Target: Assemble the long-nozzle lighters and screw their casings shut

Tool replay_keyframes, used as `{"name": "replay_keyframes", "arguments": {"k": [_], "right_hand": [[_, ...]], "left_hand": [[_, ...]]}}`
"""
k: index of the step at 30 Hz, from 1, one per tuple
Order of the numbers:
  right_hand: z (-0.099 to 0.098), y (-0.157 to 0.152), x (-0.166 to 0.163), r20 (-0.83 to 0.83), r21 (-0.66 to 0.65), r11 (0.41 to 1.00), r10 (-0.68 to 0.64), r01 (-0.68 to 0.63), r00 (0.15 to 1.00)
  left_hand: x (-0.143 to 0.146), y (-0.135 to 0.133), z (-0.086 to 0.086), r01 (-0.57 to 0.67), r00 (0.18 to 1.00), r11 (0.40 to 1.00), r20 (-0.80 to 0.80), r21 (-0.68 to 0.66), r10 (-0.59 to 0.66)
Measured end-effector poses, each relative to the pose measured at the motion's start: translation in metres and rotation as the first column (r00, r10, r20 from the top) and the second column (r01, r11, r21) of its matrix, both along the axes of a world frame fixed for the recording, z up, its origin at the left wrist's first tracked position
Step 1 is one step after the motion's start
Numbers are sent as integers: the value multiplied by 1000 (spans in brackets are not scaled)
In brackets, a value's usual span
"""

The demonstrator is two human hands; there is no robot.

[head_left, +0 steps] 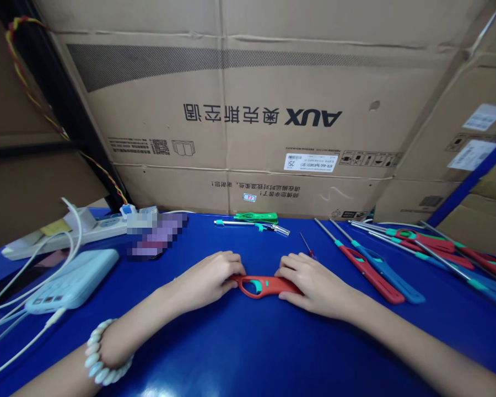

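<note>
Red plastic, with a teal trigger, makes up the lighter handle [262, 286] that is held flat on the blue table [248, 353] near its middle. It is gripped at one end by the left hand [209, 278], fingers curled over it, and at the other end by the right hand [314, 284], likewise closed around it. A pale bead bracelet [103, 358] is worn on the left wrist.

Just behind the right hand a small red-handled screwdriver [308, 247] is laid. Further back, a green lighter body [256, 217] and a metal tube [252, 224] are seen side by side. To the right, a row of finished long lighters [380, 270] in red and blue is spread out, well apart from the hands. To the left, a light blue power bank [72, 281] with white cables and a white power strip [66, 234] are placed.

A cardboard box [248, 110] is stood upside down behind the table; "AUX" can be read on it, inverted, beside Chinese characters.
</note>
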State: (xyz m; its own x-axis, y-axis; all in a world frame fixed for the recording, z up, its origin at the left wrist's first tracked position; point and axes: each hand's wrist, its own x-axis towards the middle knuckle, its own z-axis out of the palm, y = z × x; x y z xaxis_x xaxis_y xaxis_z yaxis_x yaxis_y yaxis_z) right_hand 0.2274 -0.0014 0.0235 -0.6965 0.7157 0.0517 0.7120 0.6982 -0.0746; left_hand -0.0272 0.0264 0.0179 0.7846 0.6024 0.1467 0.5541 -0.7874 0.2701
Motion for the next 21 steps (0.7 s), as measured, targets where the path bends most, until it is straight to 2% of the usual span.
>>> {"name": "replay_keyframes", "arguments": {"k": [5, 10, 16, 21], "right_hand": [[-2, 2, 0, -25, -8, 1000, 0, -1, 1000], [-4, 3, -4, -107, -137, 987, -95, 80, 990], [-3, 1, -4, -198, -268, 951, -210, 154, 957], [-4, 2, -2, -234, -223, 969, -163, 110, 958]], "left_hand": [[1, 0, 0, 9, 1000, 1000, -5, 11, -8], [2, -2, 1, -10, 998, 1000, -59, 21, 11], [0, -2, 5, 0, 1000, 992, 4, -125, 0], [1, -1, 4, -29, 999, 981, 19, -190, 33]]}}
